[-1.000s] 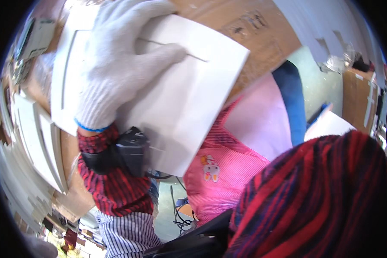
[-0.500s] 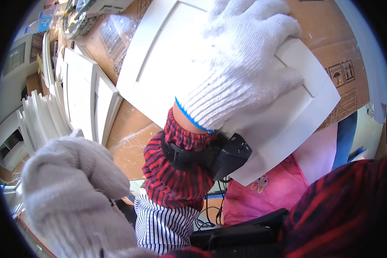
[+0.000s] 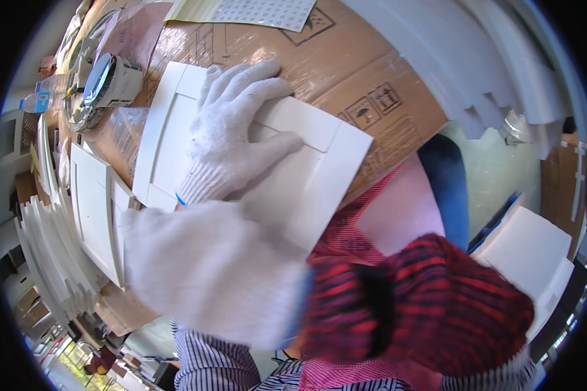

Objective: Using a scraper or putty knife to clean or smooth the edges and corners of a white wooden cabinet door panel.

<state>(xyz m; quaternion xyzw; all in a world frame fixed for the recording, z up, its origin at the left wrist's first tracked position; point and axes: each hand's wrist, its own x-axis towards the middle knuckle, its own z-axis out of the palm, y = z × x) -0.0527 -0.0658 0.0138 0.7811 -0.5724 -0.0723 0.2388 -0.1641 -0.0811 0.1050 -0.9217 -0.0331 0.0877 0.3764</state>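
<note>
A white rectangular panel with a raised frame [image 3: 319,169] lies on a table covered in brown cardboard [image 3: 352,78]. My left hand [image 3: 231,133], in a white knit glove, rests flat on the panel with its fingers spread. My right hand [image 3: 209,274], also gloved, fills the foreground just below the panel's near edge, blurred. Only its back shows; its fingers are hidden. Its red and black striped sleeve [image 3: 430,306] comes in from the lower right.
More white panels [image 3: 94,195] lean in a row at the left. A round metal container [image 3: 107,81] and a water bottle [image 3: 36,101] stand at the upper left. Another white panel stack [image 3: 535,254] lies at the right, pink cloth [image 3: 398,212] beside it.
The panel, held up in my left hand a second ago, now lies flat on the cardboard under that hand. My right hand has swung across the foreground from the left.
</note>
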